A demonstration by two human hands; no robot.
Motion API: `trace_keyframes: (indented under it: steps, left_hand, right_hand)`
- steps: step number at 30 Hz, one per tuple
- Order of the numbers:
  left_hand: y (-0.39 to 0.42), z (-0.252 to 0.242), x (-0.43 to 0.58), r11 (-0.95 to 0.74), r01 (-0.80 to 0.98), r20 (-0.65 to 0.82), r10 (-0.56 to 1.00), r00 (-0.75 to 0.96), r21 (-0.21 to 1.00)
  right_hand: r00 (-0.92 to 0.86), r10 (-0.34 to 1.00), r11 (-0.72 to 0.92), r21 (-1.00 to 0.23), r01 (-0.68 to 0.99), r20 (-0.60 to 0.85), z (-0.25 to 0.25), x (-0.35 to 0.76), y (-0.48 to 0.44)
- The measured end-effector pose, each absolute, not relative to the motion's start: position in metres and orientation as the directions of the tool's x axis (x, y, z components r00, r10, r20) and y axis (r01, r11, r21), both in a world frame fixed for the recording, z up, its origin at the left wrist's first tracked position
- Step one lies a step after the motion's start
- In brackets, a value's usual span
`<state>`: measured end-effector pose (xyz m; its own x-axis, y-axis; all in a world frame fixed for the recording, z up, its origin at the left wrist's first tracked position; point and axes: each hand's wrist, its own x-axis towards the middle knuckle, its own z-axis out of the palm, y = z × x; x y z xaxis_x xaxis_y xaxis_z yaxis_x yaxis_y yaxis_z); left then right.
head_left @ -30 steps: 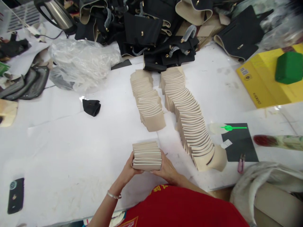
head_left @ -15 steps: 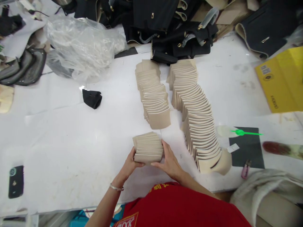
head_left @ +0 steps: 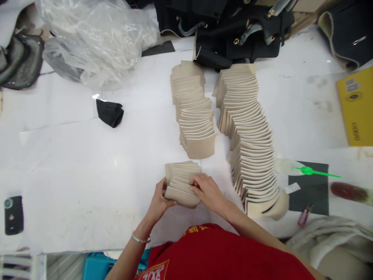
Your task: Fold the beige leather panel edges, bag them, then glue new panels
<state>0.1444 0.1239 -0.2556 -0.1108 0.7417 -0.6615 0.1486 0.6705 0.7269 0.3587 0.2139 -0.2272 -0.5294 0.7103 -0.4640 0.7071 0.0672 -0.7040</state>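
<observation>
A small fanned stack of beige leather-like pieces [head_left: 181, 197] lies on the white table near my body. My left hand [head_left: 159, 201] grips its left side, with the thumb along the near edge. At the stack's right side my right hand [head_left: 207, 190] has its fingers bent and pinched on the upper pieces; the fingertips are partly hidden. The front piece sits a little apart from those behind it. Beyond lies a second fanned row of beige pieces [head_left: 200, 146], and to the right a longer, curving row of similar pieces [head_left: 253, 155].
Black bags [head_left: 239, 46] with gold fittings and a clear plastic bag [head_left: 99, 42] stand at the back. A folded black piece [head_left: 110, 112] and a phone [head_left: 13, 216] lie left. On the right are a dark sheet [head_left: 311, 194], pink-handled snips [head_left: 305, 215] and a yellow packet [head_left: 358, 107].
My right hand has moved from the stack's near right corner up onto its right edge, fingers now bent in. The front piece has separated from the others. The camera view has shifted.
</observation>
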Motion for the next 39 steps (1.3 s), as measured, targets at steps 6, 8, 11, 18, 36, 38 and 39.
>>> trace_keyframes:
  steps: [6,8,11,18,36,38,39]
  left_hand:
    - [0.109,-0.249,0.148,0.595,0.338,-0.574,0.801,-0.171,0.729]
    - [0.105,-0.248,0.150,0.578,0.355,-0.562,0.812,-0.160,0.735]
    - [0.099,-0.249,0.150,0.575,0.354,-0.570,0.811,-0.131,0.737]
    - [0.094,-0.244,0.147,0.529,0.420,-0.526,0.840,-0.134,0.738]
    - [0.142,-0.091,0.211,0.414,0.072,-0.417,0.908,0.039,0.908]
    - [0.137,-0.084,0.210,0.405,0.106,-0.411,0.911,0.041,0.908]
    - [0.136,-0.080,0.210,0.390,0.140,-0.398,0.917,0.033,0.910]
  right_hand:
    - [-0.589,0.657,0.096,-0.723,0.684,-0.470,-0.222,0.353,0.219]
    - [-0.594,0.661,0.113,-0.722,0.682,-0.458,-0.217,0.351,0.218]
    - [-0.574,0.687,0.124,-0.706,0.697,-0.445,-0.207,0.351,0.215]
    - [-0.462,0.837,0.114,-0.730,0.674,-0.295,-0.168,0.361,0.226]
    - [-0.307,0.914,-0.162,-0.932,0.326,-0.266,-0.088,0.340,0.184]
    - [-0.310,0.908,-0.168,-0.922,0.349,-0.282,-0.083,0.344,0.182]
    - [-0.299,0.908,-0.176,-0.914,0.365,-0.294,-0.080,0.346,0.182]
